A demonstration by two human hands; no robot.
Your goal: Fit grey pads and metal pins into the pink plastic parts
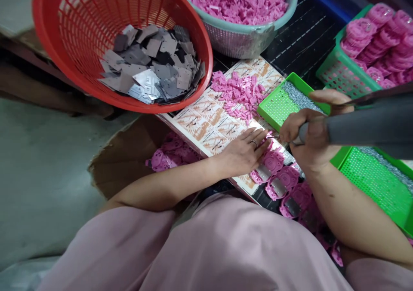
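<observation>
My left hand (244,154) lies flat with its fingers stretched out, the fingertips on a small pink plastic part (271,141). My right hand (308,136) is wrapped round the front of a grey power screwdriver (371,125). Its thin bit points left, towards the fingertips of my left hand; the exact contact is too small to tell. Just below the hands runs a row of pink plastic casings (284,178), several with grey metal plates set in them. Above my left hand lies a heap of small pink parts (240,93) on the patterned board (206,125).
A red basket (43,33) of metal plates stands upper left, beside a pale green basket (238,33) of pink parts. Green trays (272,106) of small screws flank my right hand. Far right, a green basket (348,74) holds stacked pink casings. A cardboard box (119,153) sits below the board.
</observation>
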